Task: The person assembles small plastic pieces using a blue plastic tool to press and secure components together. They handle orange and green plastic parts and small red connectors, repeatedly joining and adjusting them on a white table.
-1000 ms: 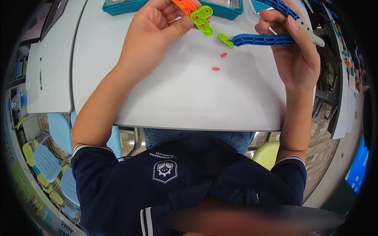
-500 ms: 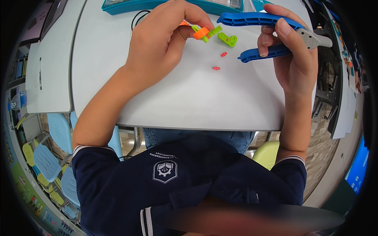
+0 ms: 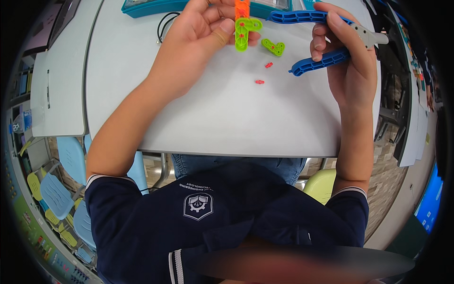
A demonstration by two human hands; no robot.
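Between the fingers and thumb of my left hand (image 3: 196, 45) is a joined plastic building piece (image 3: 242, 34): an orange beam with a green angled beam, red pins showing in its holes. In my right hand (image 3: 352, 61) is a blue plier-like tool (image 3: 302, 17) with a grey end; its two blue arms stand apart, their tips toward the left. On the white table between the hands lie a loose green angled beam (image 3: 273, 47) with a red pin in it and two small red pins (image 3: 269, 65), one nearer to me than the other.
The white table (image 3: 227, 123) reaches to my body. A teal-rimmed case (image 3: 142, 9) sits at its far edge, with a black cable (image 3: 165, 21) near it. Blue chairs (image 3: 56, 194) stand at the left, and a green chair (image 3: 320, 186) is beside me on the right.
My left hand has turned over, so the building piece now stands upright with its green beam facing me. The tool in my right hand has shifted slightly. The loose parts have not moved.
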